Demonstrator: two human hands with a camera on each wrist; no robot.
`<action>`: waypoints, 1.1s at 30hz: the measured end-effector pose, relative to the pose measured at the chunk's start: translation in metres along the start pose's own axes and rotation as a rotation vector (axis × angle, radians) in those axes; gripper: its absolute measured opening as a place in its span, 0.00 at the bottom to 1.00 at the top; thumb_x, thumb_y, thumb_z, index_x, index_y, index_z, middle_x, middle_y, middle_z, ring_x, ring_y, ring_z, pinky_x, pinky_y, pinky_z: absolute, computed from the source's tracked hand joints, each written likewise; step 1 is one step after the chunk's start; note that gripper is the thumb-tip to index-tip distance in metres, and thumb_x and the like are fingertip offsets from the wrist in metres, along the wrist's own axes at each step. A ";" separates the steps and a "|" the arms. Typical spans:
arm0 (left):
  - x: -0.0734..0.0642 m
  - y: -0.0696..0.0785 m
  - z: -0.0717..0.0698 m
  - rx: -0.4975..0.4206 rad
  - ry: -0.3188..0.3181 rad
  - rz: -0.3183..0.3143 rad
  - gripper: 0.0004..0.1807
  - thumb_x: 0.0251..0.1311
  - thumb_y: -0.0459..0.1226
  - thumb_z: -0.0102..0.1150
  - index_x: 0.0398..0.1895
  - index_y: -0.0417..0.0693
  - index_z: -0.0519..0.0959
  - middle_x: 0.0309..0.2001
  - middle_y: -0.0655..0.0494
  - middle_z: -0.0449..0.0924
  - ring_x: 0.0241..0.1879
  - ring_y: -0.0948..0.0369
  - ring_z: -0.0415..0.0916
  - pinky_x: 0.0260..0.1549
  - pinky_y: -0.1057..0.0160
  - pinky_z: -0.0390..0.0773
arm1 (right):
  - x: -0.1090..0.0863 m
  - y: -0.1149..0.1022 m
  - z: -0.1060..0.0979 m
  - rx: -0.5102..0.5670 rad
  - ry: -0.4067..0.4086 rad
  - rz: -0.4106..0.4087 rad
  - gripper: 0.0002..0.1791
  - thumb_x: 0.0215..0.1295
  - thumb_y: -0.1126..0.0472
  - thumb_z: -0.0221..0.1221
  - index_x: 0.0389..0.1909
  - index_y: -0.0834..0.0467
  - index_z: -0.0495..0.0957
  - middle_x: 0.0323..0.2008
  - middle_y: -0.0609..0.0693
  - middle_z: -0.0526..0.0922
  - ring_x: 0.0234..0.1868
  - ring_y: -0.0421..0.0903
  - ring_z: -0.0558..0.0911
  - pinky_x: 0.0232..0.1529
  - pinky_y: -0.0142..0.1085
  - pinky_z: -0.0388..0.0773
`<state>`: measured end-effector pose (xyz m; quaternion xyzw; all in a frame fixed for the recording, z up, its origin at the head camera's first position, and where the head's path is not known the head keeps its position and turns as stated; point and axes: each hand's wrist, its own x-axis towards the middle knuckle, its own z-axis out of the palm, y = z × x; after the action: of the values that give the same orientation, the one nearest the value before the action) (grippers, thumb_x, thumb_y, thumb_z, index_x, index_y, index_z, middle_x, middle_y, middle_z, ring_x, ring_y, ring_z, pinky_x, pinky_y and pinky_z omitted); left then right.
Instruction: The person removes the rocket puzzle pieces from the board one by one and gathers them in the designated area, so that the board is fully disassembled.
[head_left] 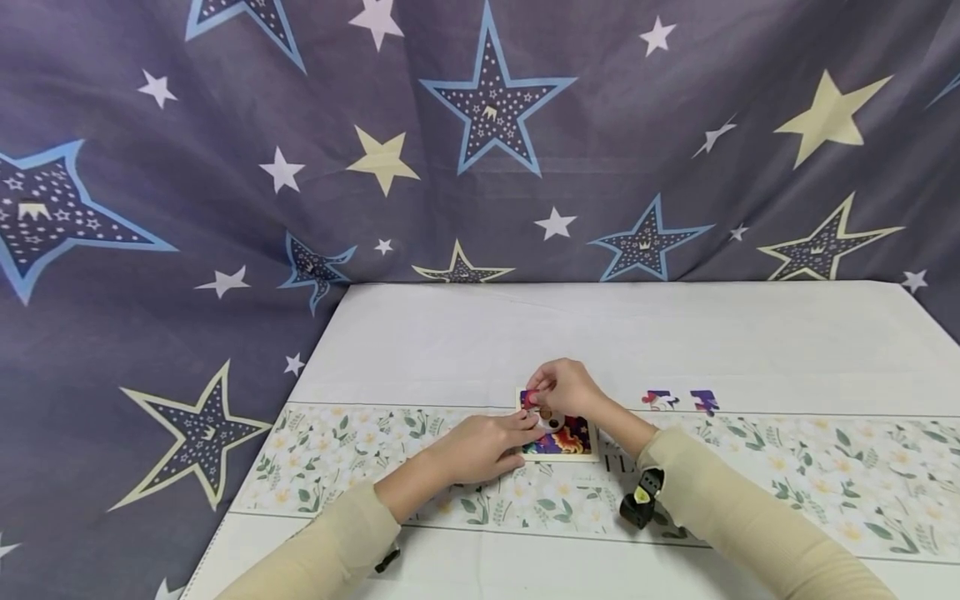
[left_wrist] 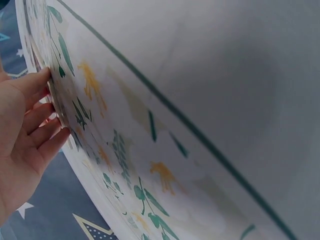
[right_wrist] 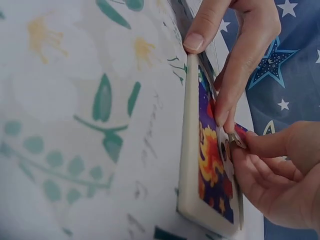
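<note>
A small jigsaw puzzle [head_left: 577, 437] in a cream-rimmed tray [right_wrist: 187, 165] lies on the table, with a colourful picture on purple. My left hand [head_left: 480, 446] rests on its left part. In the right wrist view the left thumb touches the tray's edge while other fingers [right_wrist: 240, 75] press the picture with fairly straight tips. Over the tray's far side, my right hand [head_left: 566, 387] pinches a puzzle piece [right_wrist: 239, 140] between thumb and finger. The piece is tilted against the picture. In the left wrist view, my left hand [left_wrist: 30, 125] shows its fingertips at the tray's edge.
Two loose puzzle pieces, one red and white [head_left: 660, 401] and one purple [head_left: 704, 402], lie to the right of the tray. A flowered runner [head_left: 750, 475] crosses the white table [head_left: 637, 333]. A star-patterned curtain [head_left: 480, 208] hangs behind and at the left.
</note>
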<state>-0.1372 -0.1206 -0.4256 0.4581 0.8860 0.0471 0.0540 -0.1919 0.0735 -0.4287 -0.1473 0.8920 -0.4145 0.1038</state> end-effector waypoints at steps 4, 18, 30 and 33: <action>0.000 0.000 0.000 0.002 -0.008 -0.002 0.25 0.68 0.46 0.53 0.67 0.52 0.70 0.69 0.53 0.66 0.69 0.59 0.66 0.59 0.59 0.77 | 0.000 0.000 0.001 0.030 0.032 0.044 0.03 0.57 0.65 0.66 0.32 0.60 0.85 0.27 0.52 0.87 0.23 0.38 0.80 0.23 0.29 0.77; 0.001 0.002 -0.001 -0.013 -0.014 -0.021 0.25 0.69 0.46 0.52 0.67 0.53 0.70 0.69 0.55 0.67 0.69 0.59 0.66 0.62 0.58 0.74 | 0.001 0.004 -0.015 0.104 0.165 0.130 0.05 0.58 0.64 0.66 0.34 0.60 0.87 0.27 0.54 0.88 0.22 0.40 0.82 0.24 0.29 0.77; 0.001 0.001 0.000 -0.029 -0.017 -0.029 0.25 0.69 0.46 0.52 0.67 0.54 0.69 0.69 0.55 0.67 0.69 0.59 0.65 0.63 0.58 0.73 | -0.007 0.027 -0.035 0.181 0.141 0.197 0.09 0.58 0.64 0.66 0.38 0.63 0.85 0.30 0.55 0.88 0.24 0.40 0.84 0.29 0.32 0.83; 0.001 0.001 -0.001 -0.030 -0.021 -0.032 0.25 0.69 0.47 0.51 0.68 0.54 0.69 0.69 0.56 0.67 0.69 0.59 0.65 0.64 0.58 0.73 | -0.011 0.032 -0.040 0.179 0.138 0.217 0.09 0.57 0.64 0.66 0.39 0.63 0.85 0.30 0.55 0.87 0.24 0.38 0.83 0.30 0.32 0.83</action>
<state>-0.1372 -0.1193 -0.4241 0.4436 0.8918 0.0548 0.0708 -0.2000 0.1252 -0.4268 -0.0116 0.8671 -0.4880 0.0991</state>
